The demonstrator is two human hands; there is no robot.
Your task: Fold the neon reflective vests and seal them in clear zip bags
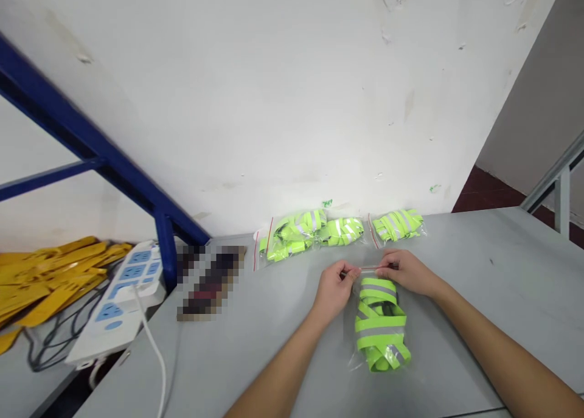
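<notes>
A clear zip bag (pixel 379 323) holding folded neon-green straps with grey reflective bands lies on the grey table (pixel 479 266) in front of me. My left hand (pixel 335 287) pinches the left end of the bag's red-lined top edge. My right hand (pixel 407 271) pinches the right end of the same edge. Both hands rest on the table at the bag's far end.
Three filled bags of green straps (pixel 292 235), (pixel 343 230), (pixel 398 224) lie by the white wall. A white power strip (pixel 119 296) with a cable sits at left near a blue metal frame (pixel 165 247) and yellow plastic pieces (pixel 50 275). A blurred dark object (pixel 208 281) lies nearby.
</notes>
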